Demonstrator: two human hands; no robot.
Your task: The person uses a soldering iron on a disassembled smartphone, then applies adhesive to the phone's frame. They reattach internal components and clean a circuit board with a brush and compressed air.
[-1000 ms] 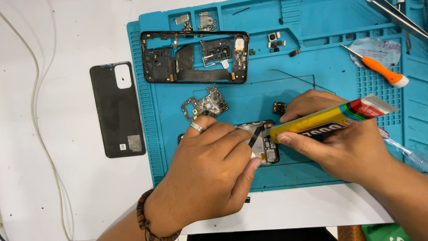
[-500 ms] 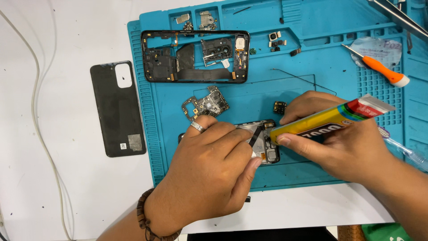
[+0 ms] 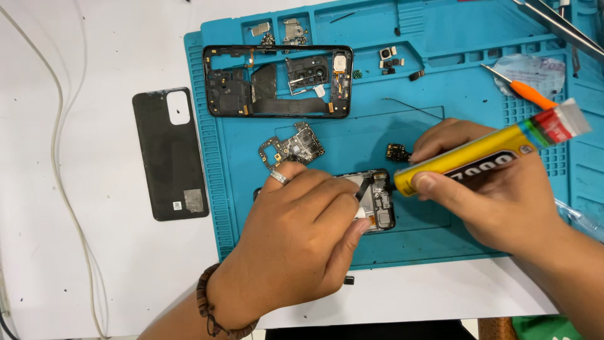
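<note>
My right hand (image 3: 503, 195) grips a yellow glue tube (image 3: 484, 151) with a red and silver end; its black tip rests at the right end of a dark phone part (image 3: 379, 201) lying on the teal work mat (image 3: 440, 245). My left hand (image 3: 302, 239), with a ring and a bead bracelet, covers most of that part and holds it down, fingers closed over its left side. A small circuit board (image 3: 292, 149) lies just above my left hand. A tiny dark component (image 3: 397, 152) sits beside my right fingers.
A black phone frame (image 3: 277, 82) lies at the mat's top. A black back cover (image 3: 170, 154) rests on the white table to the left. Small parts (image 3: 390, 60) sit in the mat's trays, an orange screwdriver (image 3: 522, 89) at the right, a white cable (image 3: 60, 170) at far left.
</note>
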